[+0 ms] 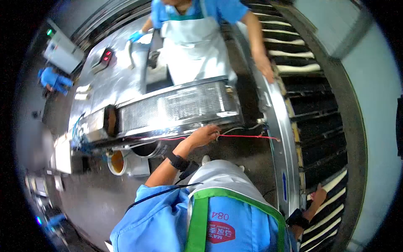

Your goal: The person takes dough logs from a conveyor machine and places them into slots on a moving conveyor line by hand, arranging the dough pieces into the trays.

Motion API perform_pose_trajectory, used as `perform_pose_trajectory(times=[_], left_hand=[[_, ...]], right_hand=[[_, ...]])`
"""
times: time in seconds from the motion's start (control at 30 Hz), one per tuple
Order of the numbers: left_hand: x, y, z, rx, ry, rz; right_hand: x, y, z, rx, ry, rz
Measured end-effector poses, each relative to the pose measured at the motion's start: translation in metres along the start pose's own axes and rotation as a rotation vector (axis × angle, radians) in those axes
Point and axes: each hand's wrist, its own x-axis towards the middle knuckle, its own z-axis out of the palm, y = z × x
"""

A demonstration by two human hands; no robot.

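My left hand [204, 135], with a black band at the wrist, is at the front edge of the mesh conveyor [174, 105], beside a red cord [247, 136] and a pale cable. Its fingers look loosely bent and apart; no held object shows. On the right, my right hand [317, 195] reaches over the dark slotted conveyor [317, 124], at the upper end of a long pale strip [335, 181]. Its thumb and a finger look apart, and the rest is small and blurred. More pale strips lie in the slots below it.
Across the mesh conveyor stands a co-worker in a white apron [191, 46], one bare hand on the metal rail [275, 113]. A metal table [121, 80] holds a red-digit display [103, 60]. Buckets [117, 163] stand on the floor at left. Another person [52, 80] is farther off.
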Motion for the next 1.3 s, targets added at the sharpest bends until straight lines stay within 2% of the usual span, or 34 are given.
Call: perform_pose_trajectory(times=[0.03,0.1,0.2,0.27,0.33,0.4,0.43,0.47,0.5,0.53,0.6,0.67,0.7,0.73,0.77,0.8,0.83,0.87,0.9,0.93,1.03,1.1,1.13,1.2,1.3], left_hand=[[-0.011,-0.004,-0.006,-0.045,0.023,-0.035],[-0.034,-0.008,-0.018,-0.017,0.08,-0.048],[-0.059,-0.024,-0.025,0.01,0.173,-0.048],[-0.071,-0.029,-0.035,0.094,0.12,-0.107],[-0.083,-0.039,-0.039,0.008,0.137,-0.143],[-0.096,-0.046,-0.041,-0.003,0.288,-0.219],[-0.097,-0.065,-0.042,-0.037,0.375,-0.131],[-0.104,-0.06,-0.055,-0.064,0.428,-0.143],[-0.108,-0.066,-0.068,-0.137,0.511,-0.209],[-0.112,-0.076,-0.082,-0.205,0.594,-0.274],[-0.118,-0.135,-0.101,-0.125,0.899,-0.413],[-0.135,-0.214,-0.128,-0.602,1.09,-0.482],[-0.144,-0.254,-0.146,-0.793,1.167,-0.543],[-0.153,-0.252,-0.166,-0.397,1.019,-0.666],[-0.162,-0.247,-0.187,0.008,0.881,-0.771],[-0.162,-0.253,-0.191,0.306,0.815,-0.785],[-0.157,-0.254,-0.194,0.43,0.786,-0.764],[-0.149,-0.254,-0.197,0.5,0.756,-0.741],[-0.142,-0.257,-0.199,0.548,0.727,-0.722],[-0.132,-0.257,-0.202,0.583,0.694,-0.696],[-0.105,-0.257,-0.203,0.651,0.61,-0.636],[-0.094,-0.254,-0.198,0.671,0.574,-0.624],[-0.087,-0.251,-0.195,0.674,0.565,-0.621],[-0.077,-0.244,-0.191,0.676,0.549,-0.612],[-0.061,-0.23,-0.186,0.64,0.538,-0.565]], right_hand=[[-0.034,-0.062,-0.033,0.111,0.195,0.122],[-0.07,-0.133,-0.073,0.385,0.386,0.125],[-0.092,-0.184,-0.108,0.72,0.329,0.18],[-0.089,-0.197,-0.117,0.721,0.316,0.197],[-0.08,-0.189,-0.114,0.763,0.285,0.168],[-0.078,-0.198,-0.115,0.703,0.326,0.21],[-0.076,-0.205,-0.119,0.637,0.346,0.224],[-0.08,-0.216,-0.127,0.568,0.367,0.24],[-0.06,-0.207,-0.126,0.33,0.294,0.266],[-0.046,-0.198,-0.118,0.32,0.288,0.263],[-0.046,-0.21,-0.117,0.249,0.336,-0.041],[-0.054,-0.236,-0.116,0.191,0.393,0.018],[-0.059,-0.244,-0.116,0.063,0.446,-0.072],[-0.067,-0.252,-0.116,-0.066,0.496,-0.15],[-0.083,-0.271,-0.118,-0.012,0.488,-0.17],[-0.099,-0.287,-0.121,0.047,0.488,-0.173],[-0.098,-0.286,-0.114,0.185,0.554,-0.278],[-0.094,-0.278,-0.105,0.07,0.569,-0.26],[-0.126,-0.306,-0.109,0.102,0.657,-0.274],[-0.109,-0.28,-0.082,0.1,0.756,-0.336],[-0.163,-0.318,-0.1,0.267,0.599,-0.232],[-0.159,-0.304,-0.082,0.171,0.64,-0.271],[-0.163,-0.306,-0.078,0.296,0.683,-0.268],[-0.172,-0.307,-0.078,0.314,0.574,-0.185],[-0.184,-0.298,-0.062,0.299,0.591,-0.076]])
